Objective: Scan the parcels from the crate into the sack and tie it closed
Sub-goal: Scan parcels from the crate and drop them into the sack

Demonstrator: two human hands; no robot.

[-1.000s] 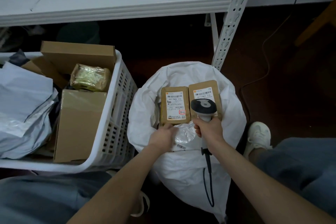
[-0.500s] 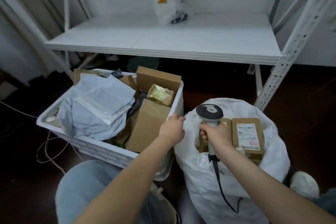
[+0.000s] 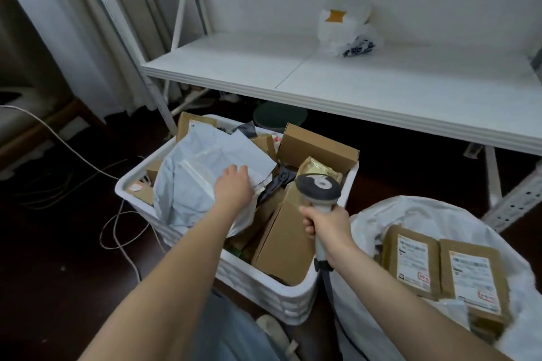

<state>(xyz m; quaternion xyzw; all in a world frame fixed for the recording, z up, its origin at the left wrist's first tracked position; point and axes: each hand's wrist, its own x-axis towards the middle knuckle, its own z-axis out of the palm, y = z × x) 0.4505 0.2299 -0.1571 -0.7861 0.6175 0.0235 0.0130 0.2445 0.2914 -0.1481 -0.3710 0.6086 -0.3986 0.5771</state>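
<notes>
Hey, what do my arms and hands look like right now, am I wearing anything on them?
The left forearm and right forearm are bare, with no sleeve in view. Neither the left hand nor the right hand shows a glove, watch or marking.
</notes>
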